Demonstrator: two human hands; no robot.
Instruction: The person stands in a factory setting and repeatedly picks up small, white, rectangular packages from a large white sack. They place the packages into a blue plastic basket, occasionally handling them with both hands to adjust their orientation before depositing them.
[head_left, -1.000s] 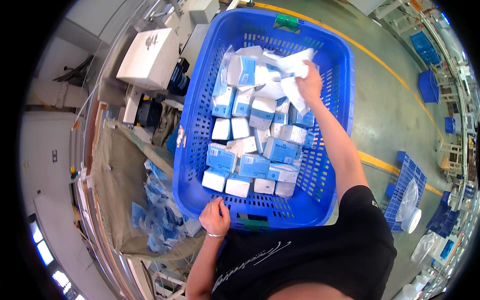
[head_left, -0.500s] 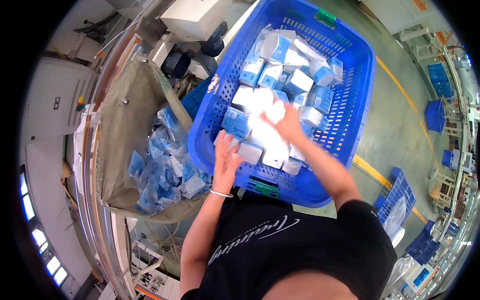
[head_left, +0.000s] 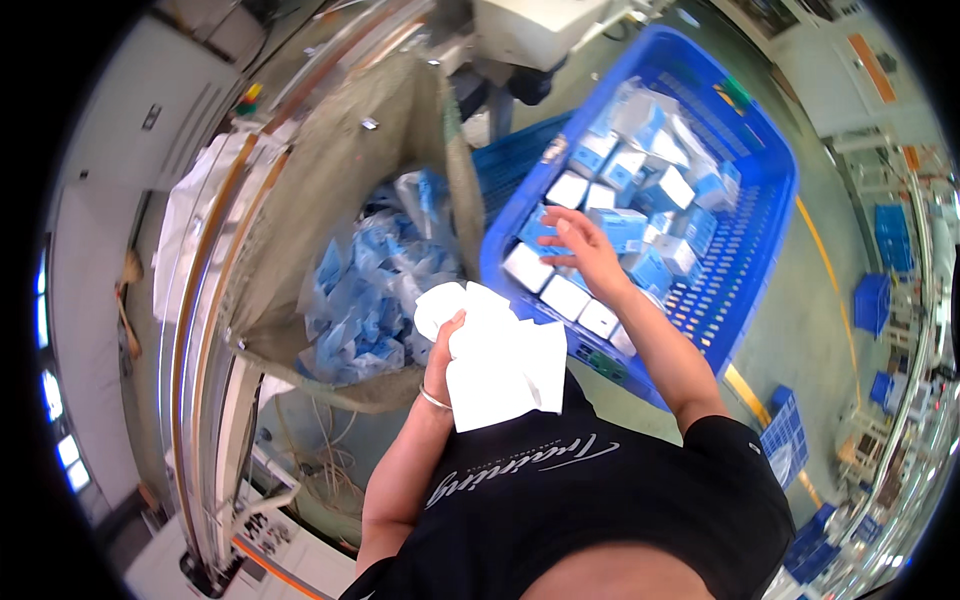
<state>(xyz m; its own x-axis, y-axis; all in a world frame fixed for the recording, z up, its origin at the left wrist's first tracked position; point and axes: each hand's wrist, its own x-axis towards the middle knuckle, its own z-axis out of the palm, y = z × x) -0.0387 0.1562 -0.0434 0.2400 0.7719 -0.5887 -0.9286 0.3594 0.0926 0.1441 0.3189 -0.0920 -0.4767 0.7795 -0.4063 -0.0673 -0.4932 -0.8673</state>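
Note:
My left hand [head_left: 440, 358] is closed around a bundle of bright white sheets [head_left: 495, 375], held against the front of my black shirt. The sheets fan out unevenly; glare hides whether they are paper or cloth. Over the near left part of a blue plastic basket [head_left: 490, 250], my right hand [head_left: 588, 252] is open, its fingers apart and nothing gripped. Below and around it lie several small blue-and-white boxes [head_left: 621, 229]. Whether the fingertips touch a box cannot be made out.
To the left hangs a large grey-beige cloth sack [head_left: 300, 220] holding crumpled blue and clear plastic wrappers [head_left: 365, 290]. Machine parts [head_left: 530, 35] stand beyond it. Metal rails run along the far left. A blue crate [head_left: 788, 440] sits on the floor at right.
The white bundle has left the basket and is now in my left hand, close to my body. My right hand has let go of it. The view has shifted leftward.

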